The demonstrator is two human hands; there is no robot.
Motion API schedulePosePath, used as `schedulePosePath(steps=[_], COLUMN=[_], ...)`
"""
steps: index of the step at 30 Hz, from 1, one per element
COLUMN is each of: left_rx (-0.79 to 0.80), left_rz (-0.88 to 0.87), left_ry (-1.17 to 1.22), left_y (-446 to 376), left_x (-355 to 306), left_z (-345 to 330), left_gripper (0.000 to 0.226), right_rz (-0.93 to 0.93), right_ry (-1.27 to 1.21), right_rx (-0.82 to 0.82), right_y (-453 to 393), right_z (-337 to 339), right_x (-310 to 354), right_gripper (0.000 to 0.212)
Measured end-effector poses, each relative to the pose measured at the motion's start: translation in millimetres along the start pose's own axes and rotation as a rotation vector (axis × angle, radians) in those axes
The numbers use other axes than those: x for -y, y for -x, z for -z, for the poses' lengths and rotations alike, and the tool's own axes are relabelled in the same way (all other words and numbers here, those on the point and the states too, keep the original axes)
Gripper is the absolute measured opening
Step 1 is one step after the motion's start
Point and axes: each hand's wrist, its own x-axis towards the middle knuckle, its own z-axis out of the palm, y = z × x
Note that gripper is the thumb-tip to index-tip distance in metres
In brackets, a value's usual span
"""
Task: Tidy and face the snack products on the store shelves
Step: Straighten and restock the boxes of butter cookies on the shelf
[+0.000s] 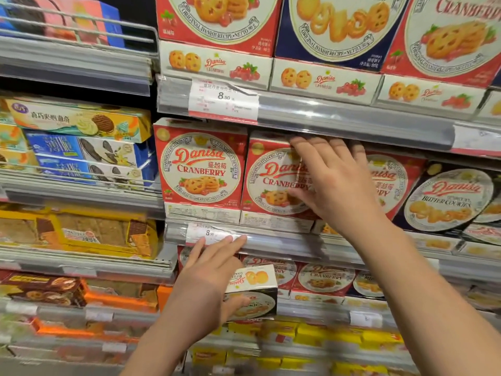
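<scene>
At the cookie shelves, right hand [329, 183] flat on a red cranberry box [273, 180], fingers straight, left hand [208, 280] gripping a small butter cookie box [253, 290].

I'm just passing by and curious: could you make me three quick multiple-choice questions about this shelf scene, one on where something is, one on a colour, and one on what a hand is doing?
1. Where is the right hand?
A. On the front of a cranberry box on the middle shelf
B. On the bottom shelf
C. Hanging at the person's side

2. What is the main colour of the cranberry boxes?
A. Green
B. Red
C. Purple

3. What is the left hand doing?
A. Resting empty
B. Pointing at the ceiling
C. Holding a small butter cookie box

Answers:
1 A, its spread fingers lie flat against the second cranberry box from the left on the middle shelf.
2 B, the fronts are red around a white round label.
3 C, the thumb and fingers hold the dark box, which is turned upside down.
</scene>
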Motion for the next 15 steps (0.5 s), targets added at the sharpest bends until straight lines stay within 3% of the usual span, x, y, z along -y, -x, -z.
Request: schedulePosePath(steps=[9, 13, 15], left_rx=[-0.024, -0.021, -0.02], left_rz=[0.055, 0.105, 0.117], left_ry=[0.08, 0.116, 0.124], left_y=[-3.0, -5.2, -7.4], left_x=[-7.8, -19.7, -32.1], left_z=[2.7, 7.3, 11.2], left_gripper=[0.052, 0.055, 0.053], right_rz=[0.002, 0.094, 0.086], right_ry=[-0.022, -0.287, -0.478], right_rx=[0.034, -0.147, -0.117], right_y=[3.7, 48.0, 75.1], right_z=[7.7, 20.7, 21.4], right_x=[-4.5, -10.9, -11.4], right_gripper=[0.088, 0.055, 0.044])
